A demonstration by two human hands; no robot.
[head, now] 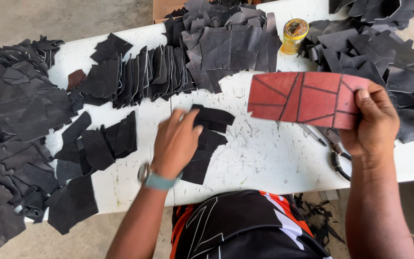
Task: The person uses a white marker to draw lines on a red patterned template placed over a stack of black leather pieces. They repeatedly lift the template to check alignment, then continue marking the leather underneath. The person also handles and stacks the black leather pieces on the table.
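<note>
One red panel [303, 98] pinched (edge) in right hand [374, 122].

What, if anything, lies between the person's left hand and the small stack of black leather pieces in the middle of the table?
Nothing visible does. The left hand already rests on the stack of black leather pieces, fingers on its top piece, with only bare white table around it. The right hand holds a red patterned panel off to the side, clear of the stack.

Bare tabletop [264, 153] centre; black leather piles [20, 110] crowd left, rear; pliers [334, 144] right.
</note>
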